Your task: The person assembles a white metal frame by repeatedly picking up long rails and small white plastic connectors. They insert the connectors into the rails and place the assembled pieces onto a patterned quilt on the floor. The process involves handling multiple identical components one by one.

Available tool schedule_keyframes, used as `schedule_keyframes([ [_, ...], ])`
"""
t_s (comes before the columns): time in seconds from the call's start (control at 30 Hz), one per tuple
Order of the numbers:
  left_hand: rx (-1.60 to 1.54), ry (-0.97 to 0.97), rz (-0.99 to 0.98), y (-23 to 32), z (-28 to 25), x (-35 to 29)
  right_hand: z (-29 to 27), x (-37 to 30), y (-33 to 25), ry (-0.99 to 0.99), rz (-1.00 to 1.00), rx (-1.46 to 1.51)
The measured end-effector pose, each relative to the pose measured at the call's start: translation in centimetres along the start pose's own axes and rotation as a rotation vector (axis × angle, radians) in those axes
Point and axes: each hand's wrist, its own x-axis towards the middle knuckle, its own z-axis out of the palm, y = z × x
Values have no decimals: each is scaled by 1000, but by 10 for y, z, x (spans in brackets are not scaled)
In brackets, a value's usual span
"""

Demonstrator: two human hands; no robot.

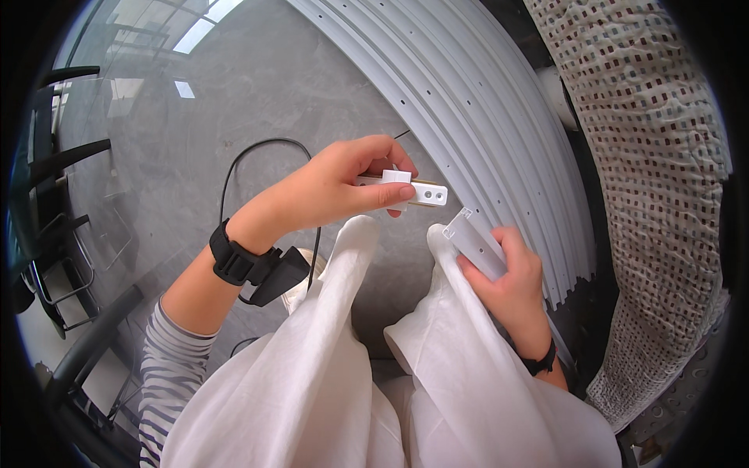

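Note:
My left hand (335,191) pinches a short white strip with two small holes and a white clip on it (412,189), held out over my knees. My right hand (511,277) grips a short clear-white channel piece (476,243), tilted, resting against my right thigh. The two pieces are apart, a small gap between them. A black wrist strap with a black box (257,269) sits on my left wrist, and a black band (540,363) is on the right wrist.
A stack of long white perforated rails (484,117) runs diagonally on the grey floor (257,93) to my right. A patterned woven fabric (647,140) lies beyond them. A black cable (234,164) loops on the floor. Black chair frames (62,257) stand at left. My lap is in white trousers (312,374).

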Motion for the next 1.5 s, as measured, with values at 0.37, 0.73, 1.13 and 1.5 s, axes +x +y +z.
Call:
schedule_keyframes([
  [0.37,182,-90,77,24,2,6,3,-9,-4,-35,-38,13],
  [0.73,366,-112,23,36,5,0,8,-9,-6,-55,-105,-24],
  [1.13,387,-157,-10,34,13,0,12,-10,-6,-130,-99,-67],
  [1.5,478,-155,6,21,30,7,26,-9,-2,-166,-105,-77],
])
